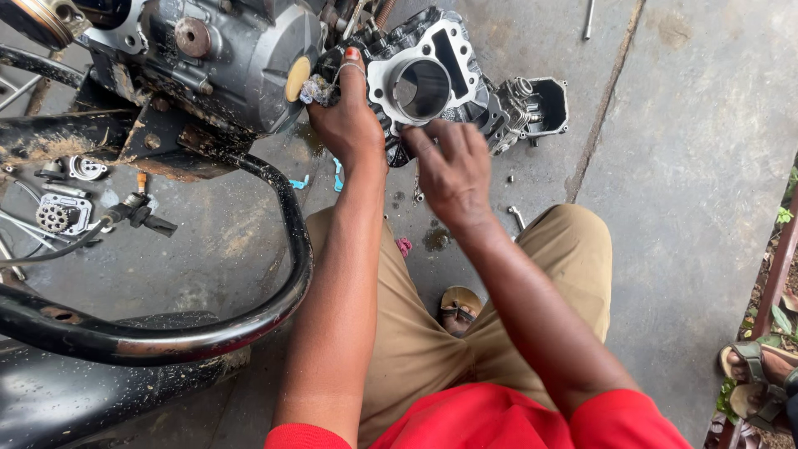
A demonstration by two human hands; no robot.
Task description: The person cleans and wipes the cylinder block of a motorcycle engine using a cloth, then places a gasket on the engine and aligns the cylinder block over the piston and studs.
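Cylinder block (424, 83) just above right fingers (428, 141)

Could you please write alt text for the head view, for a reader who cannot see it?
A seated person's left hand grips a grey engine cylinder block while the right hand touches its lower edge. A motorcycle engine and black frame tube sit left, on concrete floor.

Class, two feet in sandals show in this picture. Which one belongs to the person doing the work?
The sandalled foot between the tan-trousered knees, below the hands. The other foot sits apart at the right edge, beyond the concrete slab.
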